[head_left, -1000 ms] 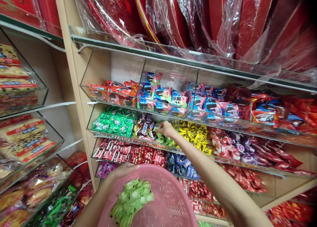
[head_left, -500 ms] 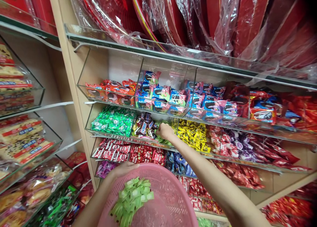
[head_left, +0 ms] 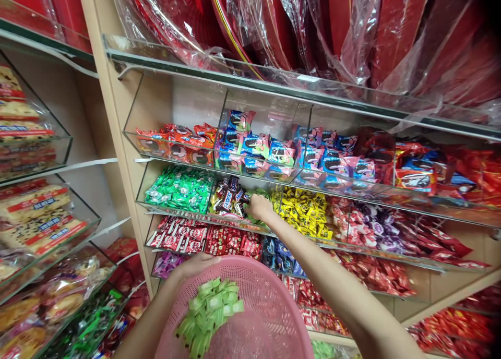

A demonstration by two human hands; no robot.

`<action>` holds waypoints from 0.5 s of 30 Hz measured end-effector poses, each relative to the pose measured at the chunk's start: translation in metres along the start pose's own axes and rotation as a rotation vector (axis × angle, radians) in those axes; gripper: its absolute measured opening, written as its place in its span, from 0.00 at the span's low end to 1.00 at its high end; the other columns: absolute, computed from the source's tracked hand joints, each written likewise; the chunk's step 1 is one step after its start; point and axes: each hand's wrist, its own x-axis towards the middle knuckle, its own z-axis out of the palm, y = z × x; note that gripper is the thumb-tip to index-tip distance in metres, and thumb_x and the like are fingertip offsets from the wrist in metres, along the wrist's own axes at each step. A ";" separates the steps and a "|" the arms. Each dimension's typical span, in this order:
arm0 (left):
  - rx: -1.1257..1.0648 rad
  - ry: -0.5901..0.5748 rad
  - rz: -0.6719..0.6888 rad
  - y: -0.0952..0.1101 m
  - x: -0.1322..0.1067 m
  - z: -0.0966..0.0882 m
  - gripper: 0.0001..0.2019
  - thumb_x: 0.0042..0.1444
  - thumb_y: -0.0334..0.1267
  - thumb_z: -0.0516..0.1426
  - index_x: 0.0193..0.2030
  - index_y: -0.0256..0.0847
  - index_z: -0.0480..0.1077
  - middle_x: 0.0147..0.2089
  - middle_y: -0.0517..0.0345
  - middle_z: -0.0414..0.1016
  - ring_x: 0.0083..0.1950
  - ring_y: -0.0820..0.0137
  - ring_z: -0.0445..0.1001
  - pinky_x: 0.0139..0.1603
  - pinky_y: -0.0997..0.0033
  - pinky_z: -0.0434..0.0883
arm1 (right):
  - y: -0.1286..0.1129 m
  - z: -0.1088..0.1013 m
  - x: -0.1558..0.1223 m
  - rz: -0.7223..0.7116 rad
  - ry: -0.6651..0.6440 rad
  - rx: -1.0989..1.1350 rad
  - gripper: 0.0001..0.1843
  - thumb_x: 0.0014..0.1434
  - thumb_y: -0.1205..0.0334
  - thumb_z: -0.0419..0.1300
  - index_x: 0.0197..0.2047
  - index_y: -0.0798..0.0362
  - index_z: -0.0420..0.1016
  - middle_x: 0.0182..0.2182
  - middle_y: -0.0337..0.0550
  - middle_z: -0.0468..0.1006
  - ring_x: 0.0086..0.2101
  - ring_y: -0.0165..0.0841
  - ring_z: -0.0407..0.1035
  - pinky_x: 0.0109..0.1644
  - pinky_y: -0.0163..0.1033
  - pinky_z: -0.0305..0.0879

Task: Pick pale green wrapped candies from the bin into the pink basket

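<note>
My right hand (head_left: pixel 258 206) reaches into a clear shelf bin and its fingers are curled into a heap of light green wrapped candies (head_left: pixel 261 221), between the brown chocolate bars (head_left: pixel 229 198) and the yellow candies (head_left: pixel 303 208). What the fingers grip is hidden. My left hand (head_left: pixel 195 265) grips the far rim of a pink mesh basket (head_left: pixel 262 317) held low in front of me. A pile of light green candies (head_left: pixel 211 307) lies in the basket.
Clear acrylic bins run across the shelf unit: bright green candies (head_left: pixel 178 188), blue cookie packs (head_left: pixel 254 150) above, red wafer packs (head_left: pixel 178 239) below, pink and purple sweets (head_left: pixel 371 226) to the right. Red boxes in plastic wrap (head_left: pixel 297 25) stand on top. Cake packs (head_left: pixel 35 213) fill the left shelves.
My right hand has sunk a little deeper into the light green candy bin and its fingers have curled more. The basket and my left hand have stayed put.
</note>
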 end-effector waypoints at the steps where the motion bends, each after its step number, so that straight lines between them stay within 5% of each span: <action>1: 0.005 -0.007 0.006 0.001 -0.001 0.000 0.29 0.47 0.61 0.55 0.35 0.30 0.73 0.31 0.51 0.72 0.31 0.69 0.66 0.32 0.72 0.61 | 0.000 0.000 0.000 -0.001 0.004 0.010 0.18 0.50 0.60 0.61 0.45 0.55 0.73 0.45 0.53 0.75 0.45 0.42 0.70 0.41 0.40 0.66; 15: -0.019 -0.008 -0.038 0.010 -0.008 0.002 0.32 0.43 0.63 0.56 0.36 0.29 0.73 0.33 0.50 0.72 0.33 0.67 0.67 0.34 0.71 0.62 | 0.022 -0.011 -0.004 -0.069 0.212 -0.018 0.14 0.59 0.54 0.54 0.46 0.51 0.68 0.43 0.51 0.74 0.43 0.40 0.69 0.39 0.37 0.62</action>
